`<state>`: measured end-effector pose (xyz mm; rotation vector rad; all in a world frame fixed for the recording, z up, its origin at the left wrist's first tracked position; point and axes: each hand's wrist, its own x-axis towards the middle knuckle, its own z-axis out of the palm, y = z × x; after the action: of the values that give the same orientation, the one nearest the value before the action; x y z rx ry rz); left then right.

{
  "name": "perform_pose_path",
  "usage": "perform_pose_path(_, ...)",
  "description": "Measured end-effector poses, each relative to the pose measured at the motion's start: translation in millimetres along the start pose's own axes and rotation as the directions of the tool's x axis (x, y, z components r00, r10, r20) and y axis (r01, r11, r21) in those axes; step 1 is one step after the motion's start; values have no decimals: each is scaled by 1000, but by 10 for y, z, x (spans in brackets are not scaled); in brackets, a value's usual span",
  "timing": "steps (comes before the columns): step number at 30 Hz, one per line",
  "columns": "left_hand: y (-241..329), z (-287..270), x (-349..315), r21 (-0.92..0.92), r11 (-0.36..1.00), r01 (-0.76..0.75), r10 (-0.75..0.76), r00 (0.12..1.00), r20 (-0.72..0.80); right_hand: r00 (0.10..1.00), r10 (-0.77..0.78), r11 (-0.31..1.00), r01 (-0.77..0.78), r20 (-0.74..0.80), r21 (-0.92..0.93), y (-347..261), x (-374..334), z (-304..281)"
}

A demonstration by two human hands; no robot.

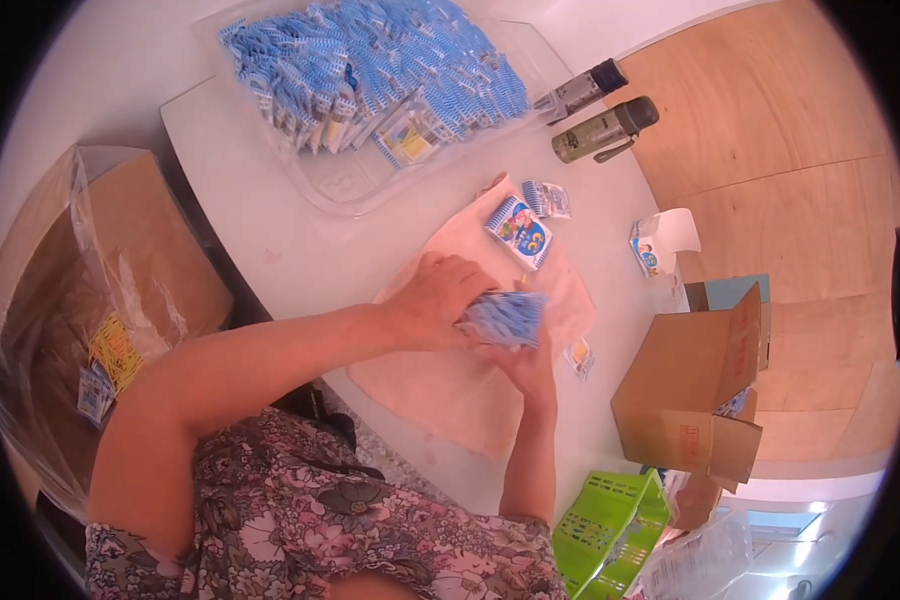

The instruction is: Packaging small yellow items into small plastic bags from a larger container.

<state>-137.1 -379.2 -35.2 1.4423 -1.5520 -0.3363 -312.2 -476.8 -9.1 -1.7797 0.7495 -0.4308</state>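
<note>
White bench point(310, 260) occupies the middle of the work area, with a wood-toned surface point(740, 130) beyond it on the right. Components are listed from largest to smallest.

A clear plastic tub point(345, 195) stands at the far side of the bench, filled with many blue packets point(390, 70). At the left, beside the bench, a brown carton point(155, 215) with clear plastic sheeting contains yellow pieces point(115, 350) and a few small packets point(94, 393). A second carton point(670, 380), flaps open, is positioned at the right. A green slotted basket point(595, 510) is located nearer the person. A pink cloth point(440, 390) lies flat at the centre. Two bottles point(605, 130) stand to the right of the tub.

Both hands grip one bundle of blue packets point(508, 318) over the cloth: the left hand point(435, 300) curls around its left side, and the right hand point(525, 365) supports its lower right. Clearance between bundle and cloth cannot be determined. An open-flapped small box point(665, 240) is near the right edge of the bench. A blue-and-white box point(520, 235) rests on the cloth, just beyond the bundle. Loose packets point(550, 199) lie beside this box; one single packet point(578, 357) lies right of the right hand.
</note>
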Motion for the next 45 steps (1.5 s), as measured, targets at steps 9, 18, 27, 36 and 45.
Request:
perform_pose_path(9, -150, -2, -69, -6, 987, 163, -161, 982, 102, 978, -207, 863, 201, 37, -463, -343, 155, 182)
perform_pose_path(18, -190, 137, -181, 129, 990, 54, -50, 998, -29, 969, -158, 762, 243, 192, -600, -575, 213, 326)
perform_pose_path(27, 701, -1358, -160, 601, 766, -229, 68, 958, 278, 976, -134, 990, 126, -171, -56, -868, 356, 25)
perform_pose_path(36, -1158, -1665, 582, 897, 313, -312, -199, 902, 383, 949, -311, 942, 301, -48, -150, -2089, 1564, 952)
perform_pose_path(45, -979, -1882, 554, 911, 345, -226, -203, 929, 308, 965, -206, 401, 235, 162, -885, -1484, 2310, 1355)
